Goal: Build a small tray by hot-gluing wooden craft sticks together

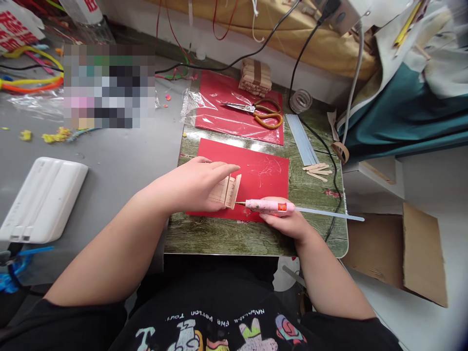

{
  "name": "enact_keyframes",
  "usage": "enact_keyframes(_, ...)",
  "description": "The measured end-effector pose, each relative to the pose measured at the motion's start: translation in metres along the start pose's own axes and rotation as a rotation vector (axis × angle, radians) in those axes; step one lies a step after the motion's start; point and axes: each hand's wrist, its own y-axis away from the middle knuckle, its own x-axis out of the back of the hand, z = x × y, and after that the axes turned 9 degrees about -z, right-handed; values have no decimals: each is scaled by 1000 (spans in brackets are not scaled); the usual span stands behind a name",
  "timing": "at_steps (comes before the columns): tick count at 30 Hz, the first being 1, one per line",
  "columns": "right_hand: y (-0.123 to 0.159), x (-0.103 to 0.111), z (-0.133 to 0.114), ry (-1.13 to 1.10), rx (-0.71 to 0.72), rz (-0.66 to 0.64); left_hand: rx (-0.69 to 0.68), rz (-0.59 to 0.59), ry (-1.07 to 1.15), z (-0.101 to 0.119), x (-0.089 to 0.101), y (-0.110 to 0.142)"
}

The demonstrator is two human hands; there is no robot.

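My left hand [199, 183] lies over a small panel of glued wooden sticks [228, 190] and steadies it on a red sheet [263, 173], fingers pressed on its top. My right hand [287, 222] grips a pink glue gun [268, 207] with a clear glue stick [331, 214] poking out of its back. The gun's metal tip touches the right edge of the stick panel.
Scissors [261, 113] lie on a second red sheet in plastic [219, 105]. A bundle of wooden sticks [256, 77] sits behind it. Spare glue sticks [302, 139] and loose wooden sticks [318, 170] lie right. A white case [44, 197] and cardboard [420, 253] flank the small table [234, 236].
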Motion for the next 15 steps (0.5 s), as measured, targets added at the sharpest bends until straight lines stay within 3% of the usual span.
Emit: enact_keyframes(15,-2,-1,1,-5,48,30,-7,4,-5,0,-1,0)
